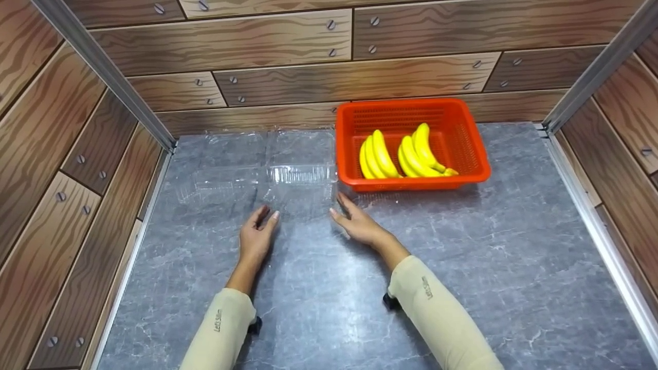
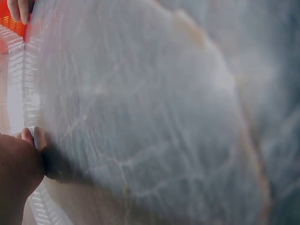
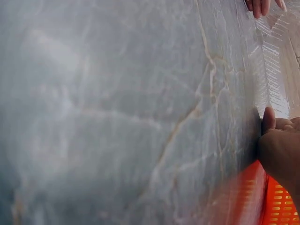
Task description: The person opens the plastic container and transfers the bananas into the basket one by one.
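Two clear plastic clamshell boxes stand side by side with lids raised, a left box (image 1: 226, 177) and a right box (image 1: 300, 174). My left hand (image 1: 255, 237) is at the front left corner of the right box, thumb and fingers apart. At that box's front right corner is my right hand (image 1: 364, 227), its fingers extended, close to the basket. Neither hand holds anything; whether fingertips touch the plastic I cannot tell. Ridged clear plastic (image 3: 271, 70) shows past the fingers in the right wrist view. An orange-red basket (image 1: 411, 184) holds two bunches of yellow bananas (image 1: 378, 154).
A grey marble-patterned tabletop (image 1: 329, 308) lies beneath everything. Wood-patterned walls (image 1: 288, 46) with metal corner rails (image 1: 601, 61) enclose it at the back and both sides. The basket stands against the back wall, right beside the boxes.
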`<state>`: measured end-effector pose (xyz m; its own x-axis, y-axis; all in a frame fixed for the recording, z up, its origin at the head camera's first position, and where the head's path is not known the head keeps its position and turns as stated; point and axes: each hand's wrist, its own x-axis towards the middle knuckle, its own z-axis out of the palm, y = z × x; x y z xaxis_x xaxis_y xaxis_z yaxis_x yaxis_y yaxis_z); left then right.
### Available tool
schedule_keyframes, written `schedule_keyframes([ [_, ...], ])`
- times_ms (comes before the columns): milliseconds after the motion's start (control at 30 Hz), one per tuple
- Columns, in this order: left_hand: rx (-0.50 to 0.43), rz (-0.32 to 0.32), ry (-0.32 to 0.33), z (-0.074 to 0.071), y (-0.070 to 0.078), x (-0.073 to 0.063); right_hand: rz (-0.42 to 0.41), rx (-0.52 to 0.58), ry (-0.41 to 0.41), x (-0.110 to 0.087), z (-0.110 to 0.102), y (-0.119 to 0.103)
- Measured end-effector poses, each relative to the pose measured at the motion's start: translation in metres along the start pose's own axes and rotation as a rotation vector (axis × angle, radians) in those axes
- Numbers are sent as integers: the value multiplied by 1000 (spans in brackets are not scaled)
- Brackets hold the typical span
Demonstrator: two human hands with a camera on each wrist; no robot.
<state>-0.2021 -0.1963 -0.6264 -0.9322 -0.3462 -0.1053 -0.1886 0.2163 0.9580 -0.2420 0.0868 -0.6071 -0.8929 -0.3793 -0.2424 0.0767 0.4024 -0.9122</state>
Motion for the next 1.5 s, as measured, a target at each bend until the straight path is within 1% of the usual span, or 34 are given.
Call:
schedule_keyframes([
  [233, 7, 0, -3, 0, 0, 2, -21, -18, -3, 3, 0, 1],
  [467, 38, 22, 1, 6, -2, 2, -4, -49, 9, 2, -2, 6],
  [600, 59, 34, -13, 8, -2, 3, -3, -60, 27, 2, -4, 7],
  [700, 82, 53, -36, 6, -2, 4, -9, -36, 24, 1, -4, 6],
  [833, 109, 73, -56, 1, -5, 4, -36, 51, -8, 1, -2, 5],
  [900, 114, 83, -57, 0, -6, 3, -56, 82, -29, 1, -2, 6],
  [967, 121, 103, -52, -1, -7, 1, -64, 74, -50, 1, -2, 7],
  [1033, 141, 122, -49, -1, -8, -1, -64, 25, -78, -3, -2, 9],
  [1167, 189, 173, -57, 2, -10, -10, -51, -144, -132, -22, -5, 11],
  [1233, 208, 217, -68, 5, -11, -16, -62, -216, -141, -33, -8, 13],
  [1300, 226, 262, -84, 7, -12, -23, -77, -261, -132, -44, -12, 14],
  [1367, 252, 303, -116, 10, -12, -31, -94, -258, -110, -55, -18, 16],
  [1500, 301, 364, -230, 16, -10, -49, -121, -133, -72, -72, -32, 17],
])
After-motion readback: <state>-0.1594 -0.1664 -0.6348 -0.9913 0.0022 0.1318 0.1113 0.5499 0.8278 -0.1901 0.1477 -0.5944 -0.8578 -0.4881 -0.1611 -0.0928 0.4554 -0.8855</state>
